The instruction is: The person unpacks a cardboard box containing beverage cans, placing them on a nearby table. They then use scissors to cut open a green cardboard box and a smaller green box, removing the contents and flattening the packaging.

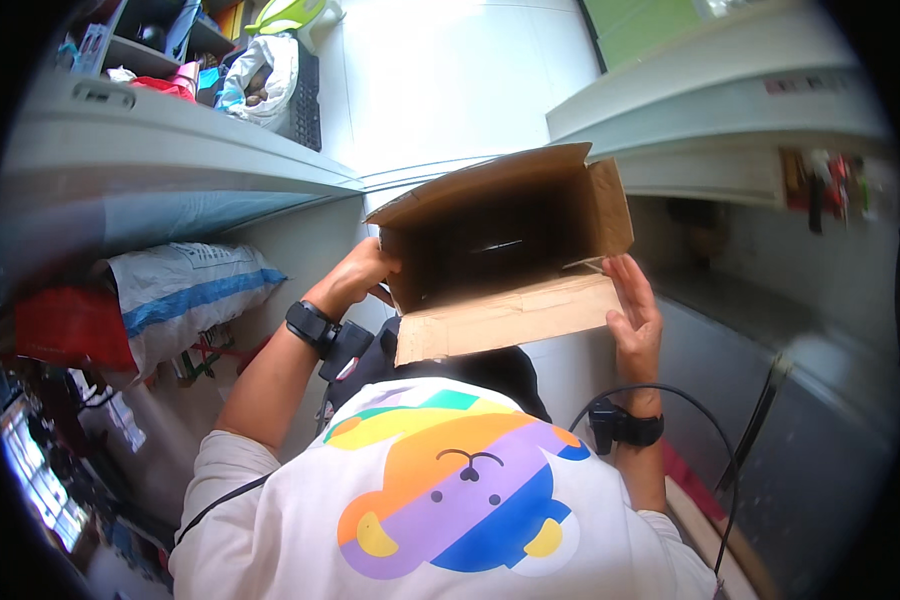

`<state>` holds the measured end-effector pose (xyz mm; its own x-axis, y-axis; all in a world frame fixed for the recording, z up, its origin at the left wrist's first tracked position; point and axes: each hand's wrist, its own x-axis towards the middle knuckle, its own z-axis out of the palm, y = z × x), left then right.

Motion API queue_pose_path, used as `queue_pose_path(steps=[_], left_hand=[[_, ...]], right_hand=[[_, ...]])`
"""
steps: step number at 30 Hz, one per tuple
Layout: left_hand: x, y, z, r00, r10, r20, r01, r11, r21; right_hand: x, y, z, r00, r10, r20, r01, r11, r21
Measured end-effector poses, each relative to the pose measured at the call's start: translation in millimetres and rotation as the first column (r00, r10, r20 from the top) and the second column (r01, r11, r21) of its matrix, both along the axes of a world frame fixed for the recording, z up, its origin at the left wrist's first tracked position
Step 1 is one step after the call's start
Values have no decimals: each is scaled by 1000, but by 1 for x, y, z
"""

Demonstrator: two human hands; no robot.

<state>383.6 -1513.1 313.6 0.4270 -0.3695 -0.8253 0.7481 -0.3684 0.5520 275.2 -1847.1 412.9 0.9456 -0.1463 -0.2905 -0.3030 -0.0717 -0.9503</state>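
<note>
A tall cardboard box (502, 315) with its top flaps folded outward is held up before me, its opening towards the camera. My left hand (364, 274) grips the box's left edge, the thumb over the rim and the fingers partly hidden behind the wall. My right hand (634, 315) rests against the right side by the near flap, fingers extended along the cardboard. The inside is dark, with a thin bright line visible deep down; what it holds, if anything, I cannot tell. Both wrists wear black strapped devices.
A doorway with a white frame (270, 161) lies ahead, with pale floor tiles (457, 75) beyond it. White and blue woven sacks (195, 292) are on the left. Past the frame, shelves and an open white bag (266, 82) stand at upper left. A grey panel (817, 420) is on the right.
</note>
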Motion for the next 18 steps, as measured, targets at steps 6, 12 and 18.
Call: queue_pose_path(steps=[6, 12, 18], left_hand=[[46, -17, -26, 990, 134, -50, -126, 982, 142], [94, 4, -29, 924, 379, -59, -354, 903, 244], [167, 36, -15, 797, 587, -143, -593, 805, -3]], right_hand=[[116, -31, -33, 987, 135, -82, -132, 990, 43], [240, -24, -28, 986, 165, -9, -162, 978, 134], [379, -32, -94, 974, 156, -165, -155, 988, 21]])
